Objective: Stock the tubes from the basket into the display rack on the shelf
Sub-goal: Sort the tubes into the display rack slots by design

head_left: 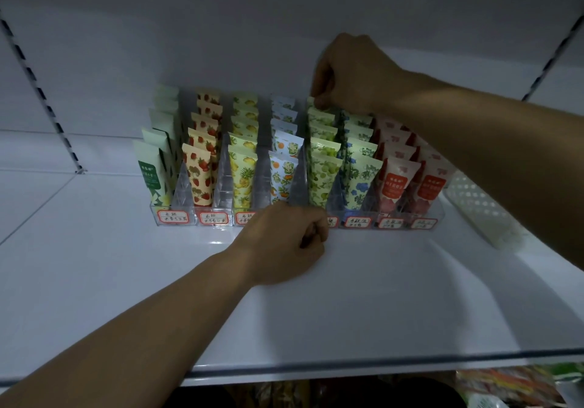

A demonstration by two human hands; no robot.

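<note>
A clear acrylic display rack [221, 192] stands on the white shelf [379, 297], its columns filled with upright patterned tubes. My right hand [350, 72] reaches over the back of the rack and pinches the top of the rearmost green grape tube [313, 101] in the fifth column. My left hand [284, 243] is a closed fist resting on the shelf against the rack's front edge, covering some label tags. A white perforated basket [474, 205] sits to the right of the rack, partly behind my right forearm; its contents are hidden.
The shelf's back panel and slotted uprights [41, 91] frame the bay, with another upright [553, 57] at the right. A shelf underside hangs close above. Packaged goods [505, 382] show on the level below the front edge.
</note>
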